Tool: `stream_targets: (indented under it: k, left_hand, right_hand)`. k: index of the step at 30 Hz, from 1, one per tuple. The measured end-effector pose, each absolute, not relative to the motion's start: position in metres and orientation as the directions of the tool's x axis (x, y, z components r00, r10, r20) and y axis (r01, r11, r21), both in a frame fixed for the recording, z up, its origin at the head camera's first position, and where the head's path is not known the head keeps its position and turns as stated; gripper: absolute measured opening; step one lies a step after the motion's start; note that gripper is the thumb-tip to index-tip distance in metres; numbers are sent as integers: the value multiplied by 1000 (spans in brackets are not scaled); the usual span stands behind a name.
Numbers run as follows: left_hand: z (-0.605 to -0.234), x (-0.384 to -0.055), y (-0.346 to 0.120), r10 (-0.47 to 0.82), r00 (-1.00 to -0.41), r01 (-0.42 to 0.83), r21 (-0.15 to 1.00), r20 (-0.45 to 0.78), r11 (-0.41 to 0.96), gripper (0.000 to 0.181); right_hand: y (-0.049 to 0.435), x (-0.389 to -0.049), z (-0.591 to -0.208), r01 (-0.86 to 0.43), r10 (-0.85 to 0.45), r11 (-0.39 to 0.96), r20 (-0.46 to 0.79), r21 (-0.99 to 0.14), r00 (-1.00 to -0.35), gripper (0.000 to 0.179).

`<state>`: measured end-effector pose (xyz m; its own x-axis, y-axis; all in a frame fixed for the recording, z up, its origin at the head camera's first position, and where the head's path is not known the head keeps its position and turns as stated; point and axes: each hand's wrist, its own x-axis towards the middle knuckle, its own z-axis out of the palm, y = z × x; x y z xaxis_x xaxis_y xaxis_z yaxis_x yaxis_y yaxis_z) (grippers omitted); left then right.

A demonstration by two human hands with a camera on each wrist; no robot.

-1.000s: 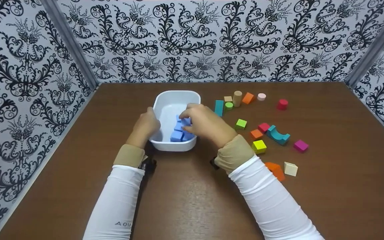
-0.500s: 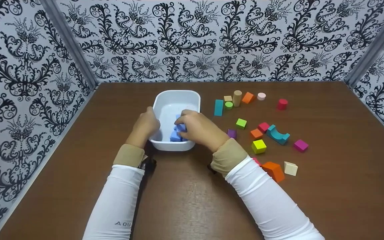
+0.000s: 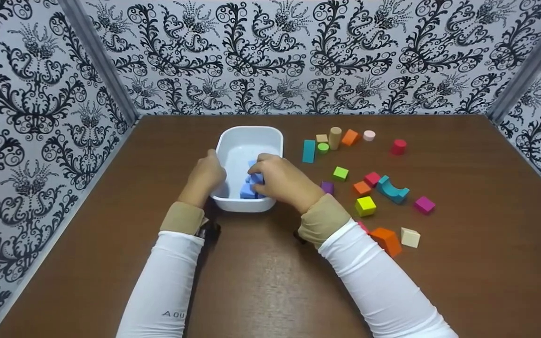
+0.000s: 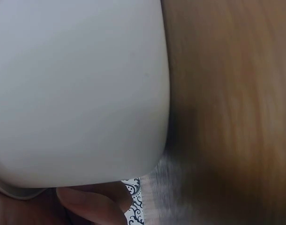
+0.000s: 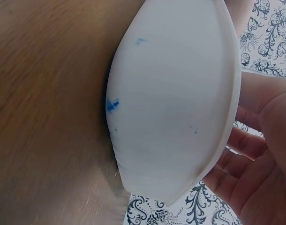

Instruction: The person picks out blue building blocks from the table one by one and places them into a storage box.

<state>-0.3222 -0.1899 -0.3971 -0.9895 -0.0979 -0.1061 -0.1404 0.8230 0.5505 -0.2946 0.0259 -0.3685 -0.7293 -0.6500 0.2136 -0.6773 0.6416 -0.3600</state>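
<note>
A white plastic tub [image 3: 247,206] with rounded corners stands left of the table's middle. My left hand [image 3: 204,176] grips its left rim; in the left wrist view, fingers [image 4: 94,206] show beside the tub wall. Inside, several light blue blocks [image 3: 247,191] lie toward the near right corner. Reaching over the right rim, my right hand [image 3: 283,180] pinches one blue block [image 3: 256,178] between thumb and fingers. The hand covers part of the pile. In the right wrist view, the tub's outer wall [image 5: 176,93] with blue smudges hides the fingertips.
Loose blocks lie to the right: a teal bar [image 3: 308,151], a wooden cylinder [image 3: 335,138], a green cube [image 3: 340,173], a yellow cube [image 3: 365,206], a teal arch [image 3: 392,190] and an orange block [image 3: 387,241]. Patterned walls [image 3: 270,56] border the brown table [image 3: 261,281].
My right hand has shifted slightly left and nearer within the tub, with a blue block between its fingers. A purple cube beside the wrist has come into sight. The left hand stays put.
</note>
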Motion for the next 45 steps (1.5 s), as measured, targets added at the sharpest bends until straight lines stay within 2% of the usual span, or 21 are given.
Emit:
stream_targets:
  k: [11,19,26,32,45]
  left_hand:
    - [-398,-323,-190,-98,-991,-134,540,-95,831,57]
    - [-396,-322,-189,-96,-991,-132,537,-95,833,56]
    - [-397,-324,-190,-94,-991,-130,534,-93,835,56]
    - [-399,-324,-190,-97,-990,-135,533,-99,836,57]
    - [-399,-321,-190,-95,-991,-132,542,-95,830,58]
  right_hand:
    - [27,-295,-367,-684,-654,635,221,-359,-724,28]
    - [27,-293,-361,-659,-638,652,199,-375,-744,28]
    - [33,-290,-352,-644,-609,654,229,-398,-759,29]
    - [46,-295,-347,-642,-579,677,277,-361,-766,28]
    - [95,-308,-342,-596,-503,711,321,-373,-802,32]
